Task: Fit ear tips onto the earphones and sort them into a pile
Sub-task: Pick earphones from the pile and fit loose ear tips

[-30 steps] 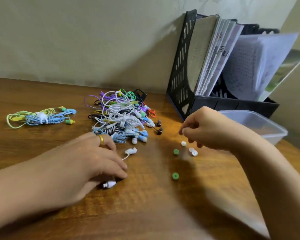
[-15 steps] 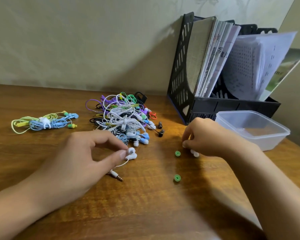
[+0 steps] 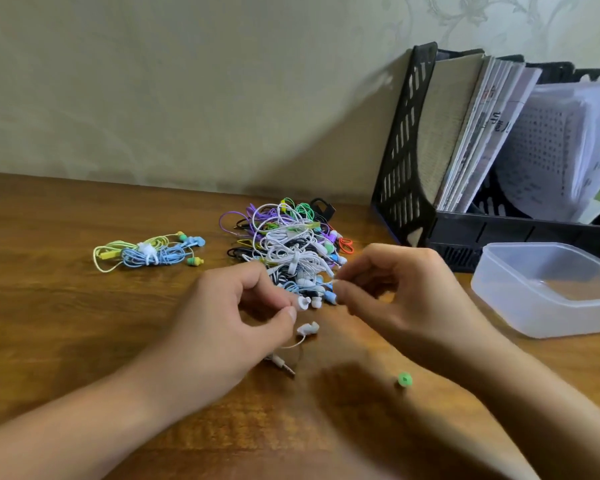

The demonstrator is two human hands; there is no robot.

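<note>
A wooden table (image 3: 66, 323) with a warm brown grain runs back to the wall. Near its middle, toward twelve o'clock, sits a tangled heap of earphones (image 3: 288, 244), with white, purple, green and black cords knotted together. At about ten o'clock, well apart from the heap, lies a small bundle of blue and yellow earphones (image 3: 146, 252), tied at its middle. At two o'clock a black file rack (image 3: 413, 174) stands against the wall, packed with papers. Just in front of it, at three o'clock, rests a clear plastic container (image 3: 548, 306). A single green ear tip (image 3: 405, 379) lies at five o'clock, and an audio plug (image 3: 284, 365) lies near the centre.
</note>
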